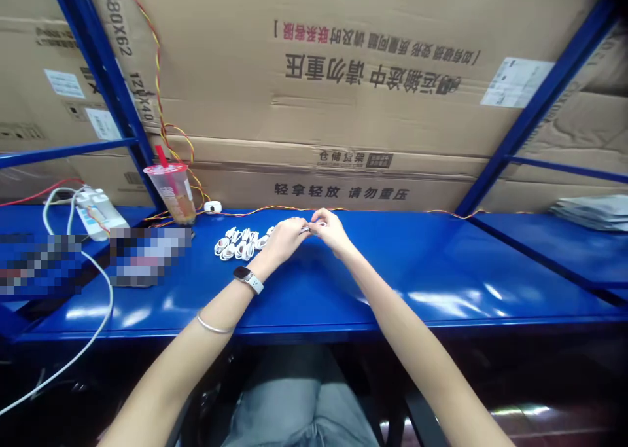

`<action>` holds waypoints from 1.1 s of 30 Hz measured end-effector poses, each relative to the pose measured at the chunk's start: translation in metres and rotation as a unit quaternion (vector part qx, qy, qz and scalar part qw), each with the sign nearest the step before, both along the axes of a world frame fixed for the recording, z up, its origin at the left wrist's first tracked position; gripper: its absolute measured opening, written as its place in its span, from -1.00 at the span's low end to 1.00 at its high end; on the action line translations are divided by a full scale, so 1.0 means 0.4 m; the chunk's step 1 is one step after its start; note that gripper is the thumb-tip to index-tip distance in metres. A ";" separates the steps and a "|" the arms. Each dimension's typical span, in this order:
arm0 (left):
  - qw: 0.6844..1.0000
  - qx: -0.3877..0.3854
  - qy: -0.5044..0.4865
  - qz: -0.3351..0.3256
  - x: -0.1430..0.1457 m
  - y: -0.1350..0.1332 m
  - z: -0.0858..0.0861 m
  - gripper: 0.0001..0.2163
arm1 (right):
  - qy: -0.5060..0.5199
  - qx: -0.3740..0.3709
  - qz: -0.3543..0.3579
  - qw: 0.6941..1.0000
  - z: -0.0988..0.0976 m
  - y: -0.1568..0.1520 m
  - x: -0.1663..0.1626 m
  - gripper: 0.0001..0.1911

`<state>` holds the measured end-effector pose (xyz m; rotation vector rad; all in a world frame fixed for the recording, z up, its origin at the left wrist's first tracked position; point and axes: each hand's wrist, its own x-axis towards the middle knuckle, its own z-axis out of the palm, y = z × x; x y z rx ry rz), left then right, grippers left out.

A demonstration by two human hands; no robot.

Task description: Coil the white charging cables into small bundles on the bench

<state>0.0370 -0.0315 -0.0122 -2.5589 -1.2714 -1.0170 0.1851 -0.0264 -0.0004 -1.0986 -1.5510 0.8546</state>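
Note:
My left hand (285,234) and my right hand (332,230) meet over the far part of the blue bench (417,270). Both have their fingers pinched together on a small white coiled cable (314,224) held between them. Just left of my left hand lies a cluster of several white coiled cables (241,243) on the bench top. A watch (248,279) and a thin bracelet sit on my left wrist.
A plastic drink cup with a red straw (171,192) stands at the back left. A white power strip (95,213) and loose white cord lie at the left. Cardboard boxes (343,74) wall off the back. Grey flat packs (596,211) lie at the right.

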 end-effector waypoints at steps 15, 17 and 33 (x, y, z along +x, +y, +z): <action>0.956 0.205 0.208 0.001 0.002 0.004 -0.008 -0.76 | 0.192 -0.171 0.111 0.960 0.004 0.008 0.026 -0.75; 0.945 0.239 0.225 -0.002 -0.001 0.004 -0.007 -0.73 | 0.207 -0.196 0.117 0.951 0.008 0.007 0.031 -0.75; 0.955 0.179 0.233 0.030 0.019 -0.017 -0.006 -0.67 | 0.248 -0.205 0.066 0.945 -0.007 0.008 0.018 -0.73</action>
